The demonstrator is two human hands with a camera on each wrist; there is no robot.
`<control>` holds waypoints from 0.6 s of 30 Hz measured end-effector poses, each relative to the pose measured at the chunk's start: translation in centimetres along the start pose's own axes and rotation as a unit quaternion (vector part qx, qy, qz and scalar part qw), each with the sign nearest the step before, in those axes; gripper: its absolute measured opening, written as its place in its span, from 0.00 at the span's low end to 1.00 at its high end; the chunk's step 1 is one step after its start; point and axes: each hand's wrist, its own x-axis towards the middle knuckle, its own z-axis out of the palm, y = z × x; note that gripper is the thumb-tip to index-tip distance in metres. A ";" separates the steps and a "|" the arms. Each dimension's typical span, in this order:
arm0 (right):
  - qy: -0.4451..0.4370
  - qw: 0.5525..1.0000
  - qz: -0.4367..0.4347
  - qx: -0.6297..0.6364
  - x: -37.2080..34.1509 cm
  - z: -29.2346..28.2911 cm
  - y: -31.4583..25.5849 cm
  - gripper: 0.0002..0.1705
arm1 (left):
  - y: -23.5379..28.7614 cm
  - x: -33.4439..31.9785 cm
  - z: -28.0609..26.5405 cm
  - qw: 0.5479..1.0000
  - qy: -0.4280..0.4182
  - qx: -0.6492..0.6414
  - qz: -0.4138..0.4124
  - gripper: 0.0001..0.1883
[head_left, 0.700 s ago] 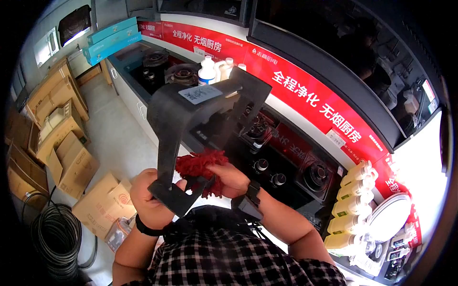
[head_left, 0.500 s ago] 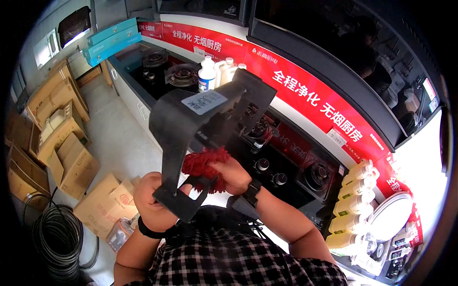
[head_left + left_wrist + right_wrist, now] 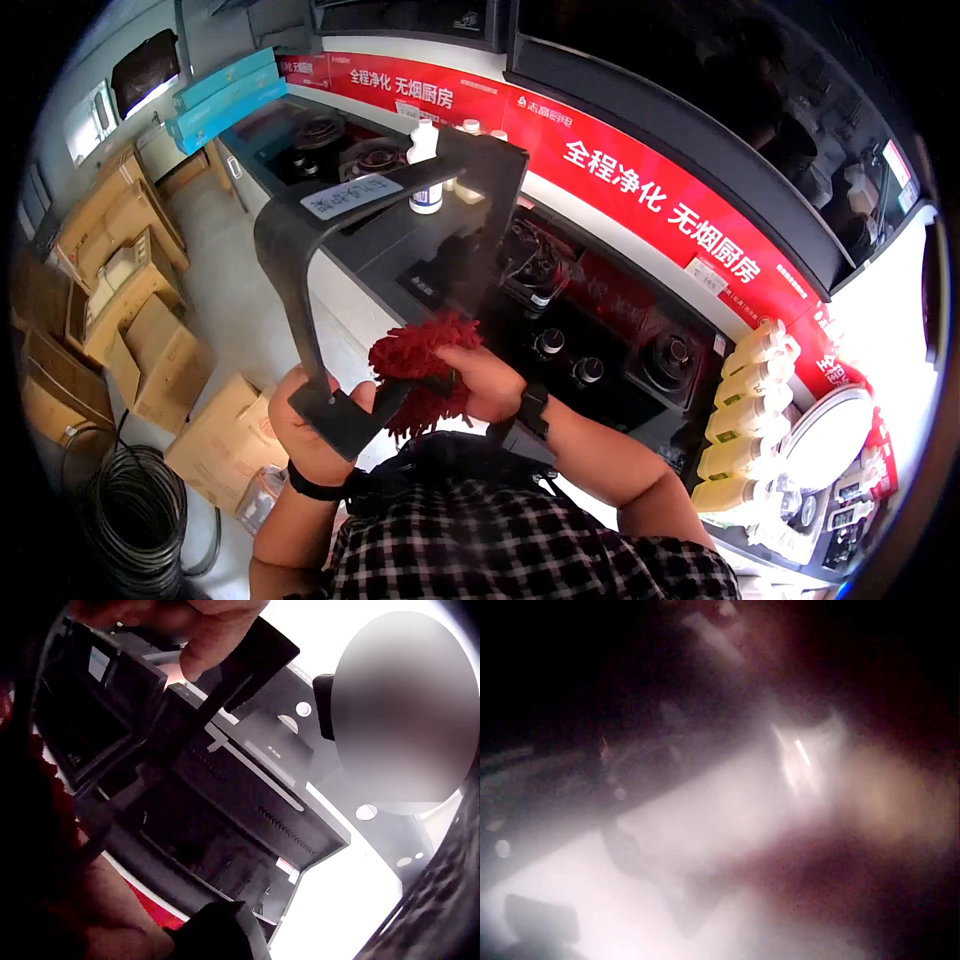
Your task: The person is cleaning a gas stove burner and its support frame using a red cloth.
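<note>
My left hand (image 3: pixel 303 448) grips the lower end of a large black bent bracket (image 3: pixel 303 320), which rises in front of me. A white label (image 3: pixel 352 197) with printed characters is stuck on its upper bar. Bunched in my right hand (image 3: pixel 487 383) is a red shaggy chenille cloth (image 3: pixel 415 350), thumb on top, pressed close to the bracket's lower part. In the left wrist view, fingers (image 3: pixel 217 637) curl at the bracket's dark edge (image 3: pixel 262 660), and red tufts (image 3: pixel 56 776) show at the left. The right wrist view is blurred.
Behind the bracket runs a counter with gas hobs (image 3: pixel 665 360) and a white bottle (image 3: pixel 424 150). Yellow jugs (image 3: pixel 740 420) and a round white plate (image 3: pixel 830 430) stand at right. Cardboard boxes (image 3: pixel 225 430) and a coiled black hose (image 3: pixel 130 510) lie on the floor at left.
The bracket has swung left and turned in my left hand, uncovering more of the white bottle and the counter. My right hand stays by its lower part with the red cloth.
</note>
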 end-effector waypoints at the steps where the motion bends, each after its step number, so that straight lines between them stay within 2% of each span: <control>1: -0.009 1.000 -0.008 -0.015 0.3 -0.4 -0.2 0.20 | -0.1 0.3 -0.2 1.000 -0.012 0.008 0.001 0.20; 2: -0.018 0.999 -0.010 -0.036 0.5 -0.8 -0.3 0.20 | 0.2 0.4 -0.1 0.999 -0.029 0.002 -0.016 0.20; 4: 0.049 0.998 -0.036 -0.016 0.9 -1.5 -0.3 0.20 | 0.8 0.8 0.4 0.997 -0.060 -0.010 -0.050 0.21; 5: 0.079 0.995 -0.049 -0.021 1.3 -2.0 -0.3 0.20 | 0.2 0.9 0.4 0.992 -0.079 -0.066 -0.068 0.25; 6: 0.109 0.992 -0.060 -0.027 1.5 -2.5 -0.4 0.20 | 0.0 1.0 -0.2 0.984 -0.137 -0.089 -0.074 0.39; 7: 0.064 0.992 -0.096 -0.049 1.5 -2.9 -0.9 0.19 | 0.0 1.6 -0.8 0.977 -0.178 -0.101 -0.055 0.47; 8: 0.086 0.989 -0.106 -0.057 1.3 -3.3 -1.3 0.19 | 0.3 2.2 -1.1 0.969 -0.217 -0.113 -0.036 0.55; 9: 0.108 0.985 -0.115 -0.064 1.1 -3.5 -1.8 0.18 | 0.8 2.6 -1.1 0.947 -0.234 -0.213 -0.060 0.56; 12: 0.155 0.969 -0.161 -0.102 0.0 -3.5 -3.0 0.17 | 0.1 2.8 -1.1 0.908 -0.183 -0.331 -0.179 0.48; 13: 0.159 0.965 -0.169 -0.119 -0.3 -3.3 -3.5 0.16 | -0.5 3.0 -1.5 0.924 -0.209 -0.273 -0.166 0.42; 16: 0.195 0.949 -0.211 -0.127 -0.3 -4.2 -3.4 0.15 | -1.4 2.8 -1.4 0.880 -0.168 -0.365 -0.252 0.42; 18: 0.225 0.932 -0.242 -0.151 0.2 -4.8 -3.2 0.16 | -1.9 2.7 -1.4 0.870 -0.165 -0.368 -0.283 0.41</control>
